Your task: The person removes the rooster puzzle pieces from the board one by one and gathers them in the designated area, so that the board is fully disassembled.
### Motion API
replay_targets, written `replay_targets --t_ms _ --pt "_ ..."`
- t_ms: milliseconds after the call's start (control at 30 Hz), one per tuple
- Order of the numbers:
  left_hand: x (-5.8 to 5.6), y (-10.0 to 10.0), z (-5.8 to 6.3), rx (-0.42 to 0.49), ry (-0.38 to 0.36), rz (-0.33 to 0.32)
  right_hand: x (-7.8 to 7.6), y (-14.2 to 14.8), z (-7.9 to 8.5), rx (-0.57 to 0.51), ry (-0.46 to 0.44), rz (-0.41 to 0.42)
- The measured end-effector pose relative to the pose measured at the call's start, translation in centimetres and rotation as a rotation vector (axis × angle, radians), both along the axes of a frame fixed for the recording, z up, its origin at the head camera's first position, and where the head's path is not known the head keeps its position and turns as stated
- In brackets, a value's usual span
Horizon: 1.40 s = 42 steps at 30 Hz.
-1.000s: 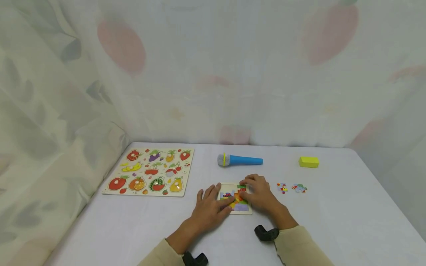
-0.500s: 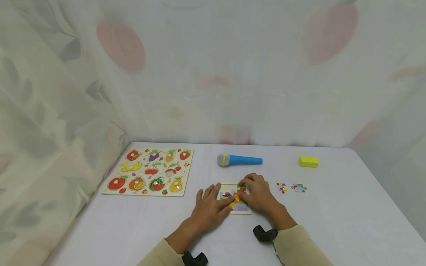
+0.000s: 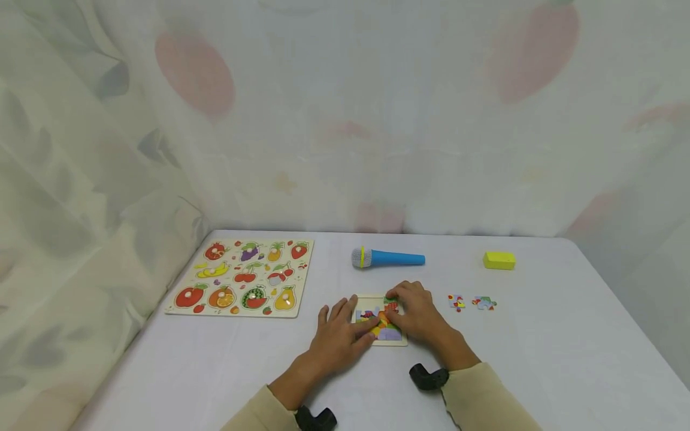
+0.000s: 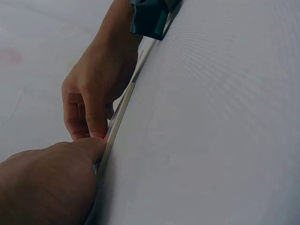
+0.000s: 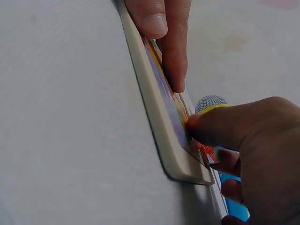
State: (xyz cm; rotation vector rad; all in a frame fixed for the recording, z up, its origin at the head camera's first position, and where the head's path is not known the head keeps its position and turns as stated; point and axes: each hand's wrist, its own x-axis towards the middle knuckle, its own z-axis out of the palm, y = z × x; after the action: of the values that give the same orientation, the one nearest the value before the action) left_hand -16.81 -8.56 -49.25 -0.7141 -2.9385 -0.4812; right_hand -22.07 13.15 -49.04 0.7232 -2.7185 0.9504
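A small wooden jigsaw tray with a colourful picture lies on the white table between both hands. My left hand rests over its left side. Its index finger stretches onto the picture, pressing near the middle. At the upper right of the tray, my right hand pinches a red and green puzzle piece between thumb and fingers. In the right wrist view that piece sits at the tray's corner, slightly raised at its outer edge. Two loose puzzle pieces, one yellow and red and one bluish, lie right of the right hand.
A fruit peg puzzle board lies at the left. Behind the tray is a blue toy microphone. Toward the back right sits a yellow block. Patterned curtains hang behind the table, and a wrist-worn black mount shows at each cuff.
Both hands stay almost still at the tray; the right fingers shift only very slightly over the puzzle piece. The other objects keep their places.
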Motion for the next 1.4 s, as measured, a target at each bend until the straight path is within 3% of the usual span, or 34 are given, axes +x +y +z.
replay_targets --t_ms 300,600,933,1400 --pt "0.0 0.0 0.0 -0.012 -0.002 -0.001 0.0 0.9 -0.1 -0.066 0.048 0.091" --pt "-0.2 0.0 0.2 -0.011 0.010 -0.001 -0.2 1.2 -0.1 -0.091 0.103 0.124" --pt "-0.3 -0.1 0.2 -0.011 0.019 0.003 -0.1 1.0 0.3 -0.051 0.046 0.114" --pt "-0.1 -0.2 -0.2 0.015 0.019 -0.009 0.3 1.2 1.3 -0.102 0.095 0.096"
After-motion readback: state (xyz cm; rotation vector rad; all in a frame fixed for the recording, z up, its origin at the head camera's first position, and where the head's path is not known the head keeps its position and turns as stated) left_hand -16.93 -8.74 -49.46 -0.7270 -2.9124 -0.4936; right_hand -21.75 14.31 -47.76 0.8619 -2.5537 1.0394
